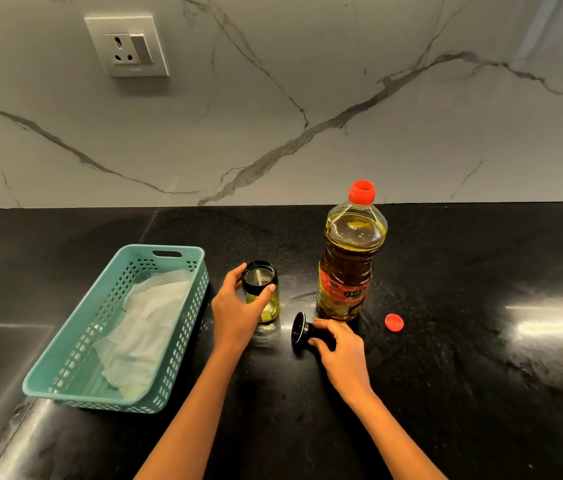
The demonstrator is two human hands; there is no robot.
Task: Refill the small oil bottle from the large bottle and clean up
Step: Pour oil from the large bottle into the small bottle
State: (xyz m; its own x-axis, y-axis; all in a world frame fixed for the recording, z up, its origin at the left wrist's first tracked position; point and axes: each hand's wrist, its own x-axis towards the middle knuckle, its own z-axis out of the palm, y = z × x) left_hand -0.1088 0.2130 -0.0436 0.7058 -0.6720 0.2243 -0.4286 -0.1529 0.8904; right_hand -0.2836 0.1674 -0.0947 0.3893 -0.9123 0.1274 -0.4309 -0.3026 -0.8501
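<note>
The small glass oil bottle (262, 289) stands open-topped on the black counter, with a little yellow oil at its bottom. My left hand (238, 310) grips it round the side. Its black lid (304, 332) lies on its side on the counter just to the right, and my right hand (339, 348) holds it with curled fingers. Behind the lid stands the large oil bottle (351, 258), upright, mostly full of amber oil, with a red top on its neck. A loose red cap (394, 322) lies on the counter to the right of the large bottle.
A teal plastic basket (65, 386) with white paper towels (145, 327) in it sits on the left of the counter. A marble wall with a power socket (127, 46) rises behind. The counter's black surface (481, 375) stretches right.
</note>
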